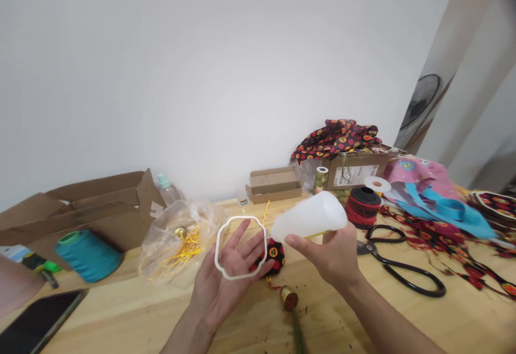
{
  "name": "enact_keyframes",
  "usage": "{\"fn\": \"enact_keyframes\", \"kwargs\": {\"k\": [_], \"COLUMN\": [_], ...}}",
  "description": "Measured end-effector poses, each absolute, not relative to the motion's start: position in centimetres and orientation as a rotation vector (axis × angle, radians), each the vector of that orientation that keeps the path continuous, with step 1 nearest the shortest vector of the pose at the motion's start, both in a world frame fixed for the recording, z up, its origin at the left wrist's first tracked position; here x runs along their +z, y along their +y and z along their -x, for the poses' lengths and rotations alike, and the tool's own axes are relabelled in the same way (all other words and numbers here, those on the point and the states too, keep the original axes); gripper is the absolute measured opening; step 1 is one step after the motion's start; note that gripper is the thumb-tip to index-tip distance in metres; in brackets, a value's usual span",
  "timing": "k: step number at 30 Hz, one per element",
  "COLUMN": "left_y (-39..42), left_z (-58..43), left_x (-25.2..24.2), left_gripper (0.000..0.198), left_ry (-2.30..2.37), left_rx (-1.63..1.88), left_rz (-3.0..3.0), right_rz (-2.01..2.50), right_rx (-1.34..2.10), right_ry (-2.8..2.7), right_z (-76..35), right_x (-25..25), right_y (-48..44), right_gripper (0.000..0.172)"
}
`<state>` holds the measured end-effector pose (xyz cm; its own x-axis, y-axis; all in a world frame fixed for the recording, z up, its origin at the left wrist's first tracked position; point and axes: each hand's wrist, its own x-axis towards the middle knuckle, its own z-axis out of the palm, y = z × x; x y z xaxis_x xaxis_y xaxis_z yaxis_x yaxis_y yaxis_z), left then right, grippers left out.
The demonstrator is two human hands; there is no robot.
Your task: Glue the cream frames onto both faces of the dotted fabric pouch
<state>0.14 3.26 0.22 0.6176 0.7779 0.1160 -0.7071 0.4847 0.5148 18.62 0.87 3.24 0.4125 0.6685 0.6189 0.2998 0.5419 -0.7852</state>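
My left hand [230,263] lies palm up with its fingers spread, and a thin white scalloped frame [242,218] rests across the palm and fingers. In my right hand [336,257] is a translucent white plastic bottle [312,213], tilted so its narrow end points left toward the frame. Some yellowish liquid shows along the bottle's lower side. Partly hidden behind my left fingers lies a black and red patterned piece [276,254]. From it a cord runs to a small brass-coloured bell [289,297] with a green tassel [297,332].
Black-handled scissors [415,278] and a red-black thread spool [363,207] lie right, near coloured fabric [441,211]. On the left are a clear bag [161,241] of yellow cords, a teal thread cone [88,254], a phone [40,321] and a cardboard box [121,198]. Another box [274,184] stands behind.
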Motion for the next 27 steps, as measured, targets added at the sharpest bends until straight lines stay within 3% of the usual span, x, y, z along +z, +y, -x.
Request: {"fn": "enact_keyframes", "kwargs": {"k": [11,19,27], "left_y": [3.31,3.43,3.46], "left_z": [-0.12,-0.01,0.08], "left_x": [0.18,0.34,0.26], "left_gripper": [0.062,0.064,0.068], "left_ry": [0.118,0.142,0.120], "left_rx": [0.884,0.932,0.922], "left_rz": [-0.580,-0.574,-0.551], "right_rz": [1.004,1.019,1.008], "right_rx": [0.410,0.364,0.360], "right_ry": [-1.094,-1.259,-1.181], "right_z": [-18.45,-18.49,-18.42], "right_x": [3.16,3.13,2.90], "right_y": [0.99,0.71,0.81], "right_gripper": [0.072,0.044,0.052]}}
